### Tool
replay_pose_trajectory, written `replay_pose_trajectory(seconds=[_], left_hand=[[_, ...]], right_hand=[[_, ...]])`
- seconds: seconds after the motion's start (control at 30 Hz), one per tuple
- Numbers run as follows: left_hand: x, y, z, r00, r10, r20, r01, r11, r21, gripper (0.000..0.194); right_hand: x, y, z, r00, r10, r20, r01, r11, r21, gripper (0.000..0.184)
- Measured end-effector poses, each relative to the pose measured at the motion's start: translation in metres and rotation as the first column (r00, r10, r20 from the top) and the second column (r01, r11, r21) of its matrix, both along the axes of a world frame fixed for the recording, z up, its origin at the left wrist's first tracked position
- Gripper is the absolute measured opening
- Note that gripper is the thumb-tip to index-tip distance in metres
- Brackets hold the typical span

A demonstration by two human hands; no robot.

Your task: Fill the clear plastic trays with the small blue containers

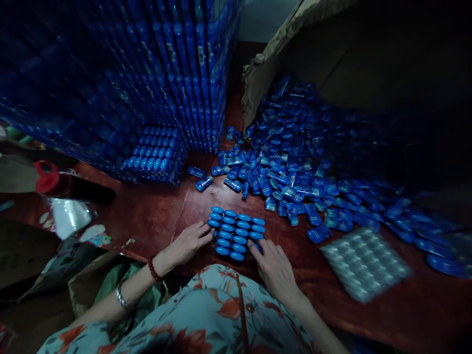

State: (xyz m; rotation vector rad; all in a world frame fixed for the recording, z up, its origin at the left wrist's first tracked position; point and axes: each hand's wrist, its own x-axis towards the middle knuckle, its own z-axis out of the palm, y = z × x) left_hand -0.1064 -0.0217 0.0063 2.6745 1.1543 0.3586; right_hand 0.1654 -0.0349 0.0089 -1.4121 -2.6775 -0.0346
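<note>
Left hand (190, 241): your grip open, fingertips touching block of small blue oval plastic pieces (236, 233).
Right hand (273, 265): grip open, touching block's opposite side.
Counter (155, 216): red-brown wood.

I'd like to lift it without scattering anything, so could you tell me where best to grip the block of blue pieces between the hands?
Probably by its two long flanks, squeezing inward: the block of blue pieces stands loose in rows, and the left hand and right hand already flank it.

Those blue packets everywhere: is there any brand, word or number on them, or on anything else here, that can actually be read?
None can be read.
Stacked blue packs: pale barcode-like labels, too blurred.
Loose packet pile: light print, too small.
Upright blue pieces between left hand and right hand: no print visible.
Clear tray: blank.
</note>
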Motion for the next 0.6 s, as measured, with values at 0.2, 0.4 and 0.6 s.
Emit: replay_pose_trajectory(seconds=[0.2, 0.4, 0.6], left_hand=[[-0.01, 0.022, -0.013, 0.92, 0.262, 0.29, -0.281, 0.959, 0.025, 0.025], [-0.006, 0.1, -0.035, 0.594, 0.775, 0.215, -0.763, 0.628, -0.155, 0.035], [0.007, 0.096, -0.039, 0.599, 0.755, 0.265, -0.735, 0.651, -0.192, 0.015]], right_hand=[[0.002, 0.004, -0.004, 0.979, -0.006, -0.203, 0.02, 0.998, 0.066, 0.029], [-0.008, 0.05, 0.001, 0.869, -0.093, -0.486, 0.101, 0.995, -0.01, 0.025], [-0.066, 0.146, 0.02, 0.935, 0.031, -0.354, -0.097, 0.981, -0.171, 0.027]])
